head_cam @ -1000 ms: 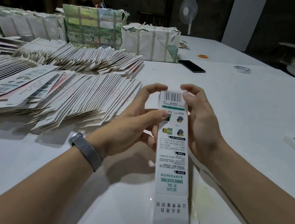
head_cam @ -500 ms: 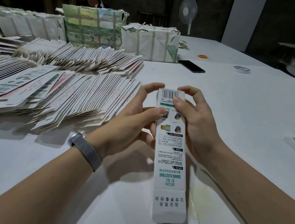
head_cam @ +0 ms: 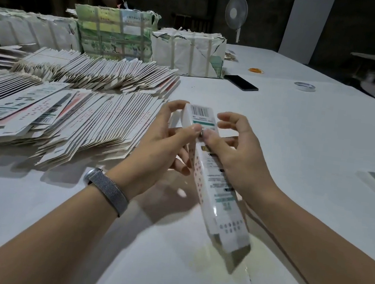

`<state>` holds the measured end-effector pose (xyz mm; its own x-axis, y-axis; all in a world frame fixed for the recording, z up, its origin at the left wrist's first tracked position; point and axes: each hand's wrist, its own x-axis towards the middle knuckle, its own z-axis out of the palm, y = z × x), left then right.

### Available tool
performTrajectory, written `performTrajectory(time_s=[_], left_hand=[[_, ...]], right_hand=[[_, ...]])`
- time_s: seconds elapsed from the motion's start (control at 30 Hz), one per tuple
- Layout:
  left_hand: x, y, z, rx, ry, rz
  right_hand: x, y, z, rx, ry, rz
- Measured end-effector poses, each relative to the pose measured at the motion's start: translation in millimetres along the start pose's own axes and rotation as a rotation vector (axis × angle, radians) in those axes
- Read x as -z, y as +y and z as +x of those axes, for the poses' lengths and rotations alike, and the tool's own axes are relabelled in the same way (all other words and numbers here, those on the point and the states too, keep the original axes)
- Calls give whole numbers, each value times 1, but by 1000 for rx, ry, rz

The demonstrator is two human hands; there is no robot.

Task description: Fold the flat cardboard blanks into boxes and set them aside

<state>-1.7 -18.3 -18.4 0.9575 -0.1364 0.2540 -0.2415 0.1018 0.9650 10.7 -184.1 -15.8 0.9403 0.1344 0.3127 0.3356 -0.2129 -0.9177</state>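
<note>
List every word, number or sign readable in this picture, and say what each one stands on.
None can be read.
Long white cardboard box pinched by left hand and right hand: barcode and print, blurred.
Fanned flat white cardboard blanks: barcodes and print, too small.
Paper-wrapped bundles: print illegible.

Dim room, bright table (edges bowed), hands motion-blurred.

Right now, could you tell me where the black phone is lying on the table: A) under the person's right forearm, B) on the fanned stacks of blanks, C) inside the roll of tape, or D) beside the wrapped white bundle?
D: the black phone lies flat on the table just right of the wrapped white bundle.
</note>
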Motion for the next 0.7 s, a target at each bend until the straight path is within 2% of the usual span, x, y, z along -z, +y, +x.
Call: performTrajectory(time_s=[0.13,0.33,0.43,0.57,0.7], left_hand=[[0,1,0,-13,93,-18],[-1,-5,2,-32,149,91],[4,-7,1,-48,187,136],[14,-12,4,-74,192,144],[9,-8,8,-43,173,157]], right_hand=[[-3,-4,-6,79,-119,-119],[2,-8,-3,51,-77,-197],[5,-19,0,95,-94,-337],[35,-38,5,101,-37,-501],[88,-44,-3,2,-35,-779]])
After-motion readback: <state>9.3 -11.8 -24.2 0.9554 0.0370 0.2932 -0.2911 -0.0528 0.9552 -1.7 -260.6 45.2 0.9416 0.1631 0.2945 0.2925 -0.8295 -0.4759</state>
